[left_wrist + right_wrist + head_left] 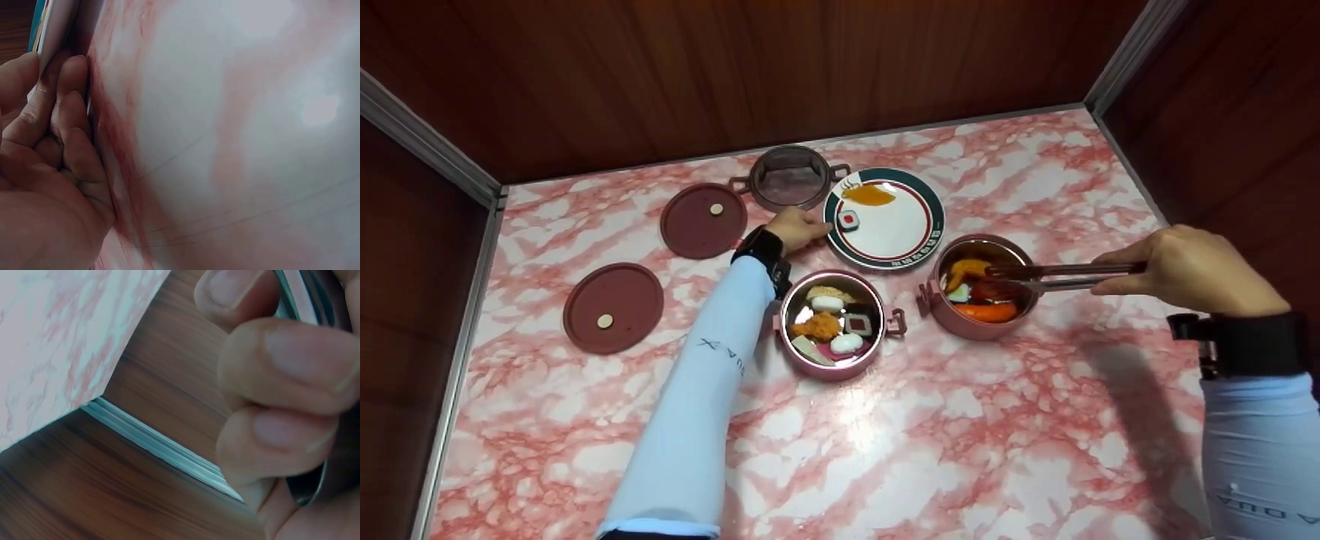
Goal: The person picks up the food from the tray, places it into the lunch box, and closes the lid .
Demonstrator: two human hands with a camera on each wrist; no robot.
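Note:
My left hand point(796, 228) pinches the left rim of a white plate point(896, 232) with a dark green border, thumb above and fingers beneath. On this plate, close to my thumb, sits a sushi roll piece point(848, 220). An orange patch point(870, 195) shows near the plate's far edge. My right hand point(1200, 270) grips tongs point(1072, 268), curled fingers showing round them in the right wrist view. The tips of the tongs reach down into the right pink pot point(982, 328), among a carrot point(986, 312) and a yellow curved piece point(966, 268).
Left of that pot stands another pink pot point(829, 370) holding several food pieces, including a fried drumstick point(815, 327). Two dark red lids, a far one point(694, 229) and a near one point(615, 296), lie at the left. Behind my left hand is a dark two-handled round vessel point(791, 180).

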